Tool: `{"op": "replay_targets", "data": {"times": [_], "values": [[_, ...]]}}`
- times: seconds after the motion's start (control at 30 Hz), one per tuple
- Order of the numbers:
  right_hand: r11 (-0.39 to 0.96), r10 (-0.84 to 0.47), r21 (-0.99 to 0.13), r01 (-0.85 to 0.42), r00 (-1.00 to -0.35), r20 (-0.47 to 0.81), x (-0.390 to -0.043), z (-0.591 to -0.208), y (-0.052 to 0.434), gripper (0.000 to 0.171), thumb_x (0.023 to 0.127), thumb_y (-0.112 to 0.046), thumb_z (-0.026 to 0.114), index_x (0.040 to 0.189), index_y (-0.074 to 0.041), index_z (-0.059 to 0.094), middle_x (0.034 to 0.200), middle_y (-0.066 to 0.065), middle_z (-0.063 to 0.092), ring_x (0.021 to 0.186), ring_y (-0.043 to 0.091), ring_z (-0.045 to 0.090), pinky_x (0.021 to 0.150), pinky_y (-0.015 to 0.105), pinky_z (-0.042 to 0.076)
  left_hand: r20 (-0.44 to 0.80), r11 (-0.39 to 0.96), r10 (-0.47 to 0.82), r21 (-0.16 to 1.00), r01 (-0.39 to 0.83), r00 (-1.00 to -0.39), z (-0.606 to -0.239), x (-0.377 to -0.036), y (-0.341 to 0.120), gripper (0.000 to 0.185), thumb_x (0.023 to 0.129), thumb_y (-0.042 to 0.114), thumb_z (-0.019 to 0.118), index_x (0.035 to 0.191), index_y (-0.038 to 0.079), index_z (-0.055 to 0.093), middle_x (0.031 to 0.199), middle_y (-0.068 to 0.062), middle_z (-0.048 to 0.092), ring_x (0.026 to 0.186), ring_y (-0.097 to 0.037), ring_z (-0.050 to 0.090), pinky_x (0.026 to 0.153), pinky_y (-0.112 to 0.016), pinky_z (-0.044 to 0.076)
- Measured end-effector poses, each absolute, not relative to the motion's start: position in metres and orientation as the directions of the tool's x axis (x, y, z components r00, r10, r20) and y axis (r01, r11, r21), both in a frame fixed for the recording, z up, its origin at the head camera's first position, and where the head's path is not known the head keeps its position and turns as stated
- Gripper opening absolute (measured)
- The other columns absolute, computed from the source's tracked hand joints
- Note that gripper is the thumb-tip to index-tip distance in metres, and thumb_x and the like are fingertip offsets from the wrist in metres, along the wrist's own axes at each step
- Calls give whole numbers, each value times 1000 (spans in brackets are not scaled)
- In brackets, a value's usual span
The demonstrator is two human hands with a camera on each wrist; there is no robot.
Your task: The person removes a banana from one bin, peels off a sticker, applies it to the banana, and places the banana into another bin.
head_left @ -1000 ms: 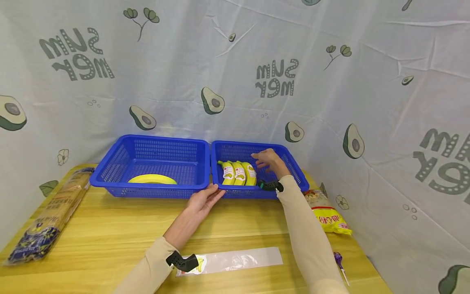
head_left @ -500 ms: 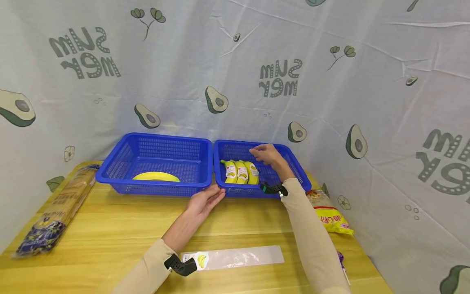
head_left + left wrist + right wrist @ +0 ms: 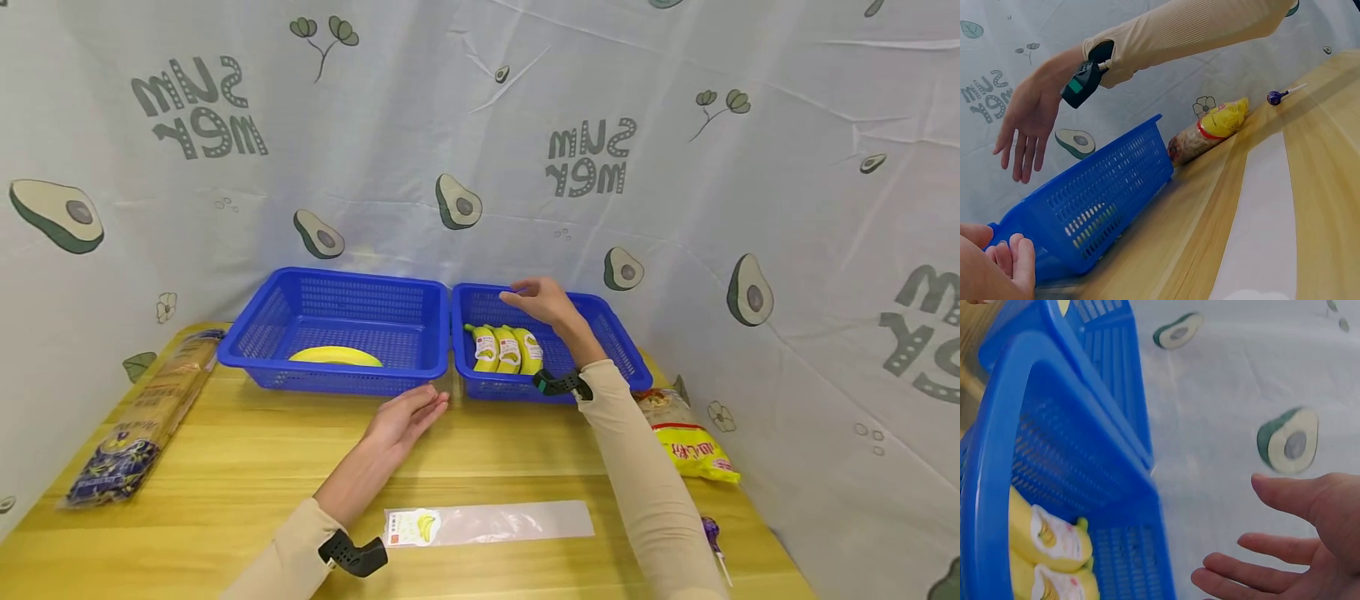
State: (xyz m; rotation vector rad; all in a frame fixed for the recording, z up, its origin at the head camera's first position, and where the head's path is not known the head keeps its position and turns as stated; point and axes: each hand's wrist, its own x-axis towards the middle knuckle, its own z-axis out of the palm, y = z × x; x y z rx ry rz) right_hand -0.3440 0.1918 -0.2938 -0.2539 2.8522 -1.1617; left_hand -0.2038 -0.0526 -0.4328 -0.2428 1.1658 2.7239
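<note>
1. Right hand (image 3: 542, 302): grip spread, holding nothing, above the right basket (image 3: 603, 335).
2. Left hand (image 3: 399, 421): grip loose, fingers extended, beside the baskets' adjoining front corners; I cannot tell whether it touches.
3. Labelled bananas (image 3: 509, 350) lie in the right basket, by the counter's (image 3: 495, 462) back edge.
4. Clear strip (image 3: 517, 522): toward the front edge.

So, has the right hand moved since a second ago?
Yes. The right hand has moved up and leftward in the head view against the right blue basket: it showed below the far rim, and now covers part of it.
</note>
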Motion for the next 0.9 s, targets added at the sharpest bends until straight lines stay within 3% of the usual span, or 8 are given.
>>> {"op": "replay_targets", "data": {"times": [0.4,0.63,0.9], "values": [[652,-287,-709,-270,-953,99,-338,-278,146,56,103,-30,77,150,-4,61,143,22,68,136,40,61,115,56,48,-228,-668,31,720,-190,-973,-436,-196,-90,45,106,-13,52,150,-21,41,100,-12,74,94,-17,76,105,-35,57],[616,-361,-714,-333,-925,120,-343,-275,124,57,99,-26,81,148,-3,63,137,22,71,130,39,66,113,55,51,-247,-666,-2,723,-183,-969,-432,-202,-112,26,105,-13,54,131,-15,54,99,-11,73,93,-17,77,108,-37,56],[589,-393,-738,-328,-915,92,-344,-273,102,57,99,-27,82,148,-6,64,137,19,71,129,37,66,113,54,50,-252,-677,5,711,-188,-968,-425,-205,-136,15,107,-10,52,120,-9,58,106,-13,70,105,-21,73,116,-39,49]]}}
